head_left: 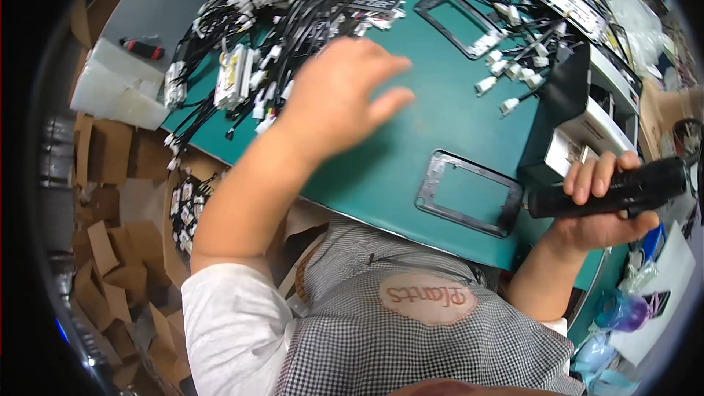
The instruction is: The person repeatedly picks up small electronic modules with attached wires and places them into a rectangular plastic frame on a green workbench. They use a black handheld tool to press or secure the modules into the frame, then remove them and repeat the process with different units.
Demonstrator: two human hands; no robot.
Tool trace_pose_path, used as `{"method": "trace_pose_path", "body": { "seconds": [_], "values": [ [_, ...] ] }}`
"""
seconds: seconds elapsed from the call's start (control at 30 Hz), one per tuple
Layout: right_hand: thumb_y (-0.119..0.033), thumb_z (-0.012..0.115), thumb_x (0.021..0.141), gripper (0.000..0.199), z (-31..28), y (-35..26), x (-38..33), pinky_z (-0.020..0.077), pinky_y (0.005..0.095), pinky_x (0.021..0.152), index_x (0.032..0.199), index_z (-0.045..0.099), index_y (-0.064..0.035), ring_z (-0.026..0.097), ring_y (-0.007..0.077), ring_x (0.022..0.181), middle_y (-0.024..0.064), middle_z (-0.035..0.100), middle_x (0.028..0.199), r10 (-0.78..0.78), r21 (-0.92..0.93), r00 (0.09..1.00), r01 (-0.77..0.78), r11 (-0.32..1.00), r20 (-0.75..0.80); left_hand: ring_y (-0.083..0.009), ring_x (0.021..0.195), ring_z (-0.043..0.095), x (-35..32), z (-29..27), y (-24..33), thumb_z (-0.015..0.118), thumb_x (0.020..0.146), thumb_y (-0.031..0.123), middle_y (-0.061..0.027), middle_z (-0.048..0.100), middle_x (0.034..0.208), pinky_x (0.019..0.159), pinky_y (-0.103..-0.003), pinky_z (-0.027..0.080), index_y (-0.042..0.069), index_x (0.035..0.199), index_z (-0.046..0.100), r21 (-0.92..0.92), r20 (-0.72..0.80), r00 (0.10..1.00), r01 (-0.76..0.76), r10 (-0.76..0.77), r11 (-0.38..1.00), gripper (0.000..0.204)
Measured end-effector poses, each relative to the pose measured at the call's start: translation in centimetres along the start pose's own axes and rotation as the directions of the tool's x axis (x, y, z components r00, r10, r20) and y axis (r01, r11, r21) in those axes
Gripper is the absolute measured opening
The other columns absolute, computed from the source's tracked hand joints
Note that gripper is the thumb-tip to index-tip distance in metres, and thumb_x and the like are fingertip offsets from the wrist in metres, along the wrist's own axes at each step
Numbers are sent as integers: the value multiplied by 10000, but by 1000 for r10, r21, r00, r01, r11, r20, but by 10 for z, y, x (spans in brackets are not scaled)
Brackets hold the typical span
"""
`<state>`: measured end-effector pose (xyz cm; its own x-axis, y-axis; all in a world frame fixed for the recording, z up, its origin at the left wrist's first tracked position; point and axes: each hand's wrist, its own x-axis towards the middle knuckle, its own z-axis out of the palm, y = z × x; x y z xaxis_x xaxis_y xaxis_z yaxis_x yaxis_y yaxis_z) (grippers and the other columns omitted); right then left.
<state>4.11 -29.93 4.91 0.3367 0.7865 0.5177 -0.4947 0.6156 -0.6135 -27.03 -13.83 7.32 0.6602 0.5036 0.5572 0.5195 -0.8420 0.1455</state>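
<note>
My left hand (345, 92) reaches over the green work surface (367, 183), slightly blurred. Its thumb and forefinger are spread, with nothing visible between them. Close by lies a big pile of black cables (297, 18) with white connectors and small boxed modules. At the right, my right hand (601, 227) is wrapped around a black electric screwdriver (656, 183), whose tip points left. That tip is at or near the right end of a black rectangular frame (433, 180) lying flat by the near edge; contact is unclear.
Farther back lies a second black frame (480, 45), beside more connector cables (524, 66). A black box (554, 110) stands at the right. At the left are a white block (117, 88) with a red-and-black tool (141, 49) and, below, cardboard boxes (110, 154).
</note>
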Motion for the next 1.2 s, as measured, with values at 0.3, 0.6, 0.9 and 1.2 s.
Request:
{"method": "trace_pose_path", "body": {
  "seconds": [0.3,0.6,0.9,1.2],
  "values": [
    [-745,650,865,856,15,-1,-4,549,361,562,1244,499,8,608,214,580,90,571,774,33,8,999,-33,999,-2,-341,1092,643,-15,-122,-118,778,869,252,-139,691,1148,951,-414,504,90,1268,692,535,104,897,313,-429,785,439],
    [-774,620,867,856,8,9,-2,566,385,561,1212,484,-3,634,242,591,109,583,764,46,41,999,-45,998,-28,-342,1243,573,83,-42,-139,752,897,258,-140,635,1318,1059,-432,470,200,1458,562,447,188,975,20,-117,894,595],
    [-786,631,851,855,16,15,0,564,347,507,1149,465,-1,623,210,543,93,585,719,4,-74,999,-8,997,-51,-380,1334,524,202,30,-177,806,771,420,-191,545,1457,1120,-446,435,171,1516,471,581,544,764,-45,-347,812,854],
    [-837,657,773,922,19,17,1,567,330,519,1115,470,-1,632,191,536,89,604,698,30,-131,997,-40,991,-73,-302,1380,503,221,72,-188,880,695,186,-109,574,1401,1109,-428,472,310,1435,528,722,531,704,-84,-472,687,830]
  ]
}}
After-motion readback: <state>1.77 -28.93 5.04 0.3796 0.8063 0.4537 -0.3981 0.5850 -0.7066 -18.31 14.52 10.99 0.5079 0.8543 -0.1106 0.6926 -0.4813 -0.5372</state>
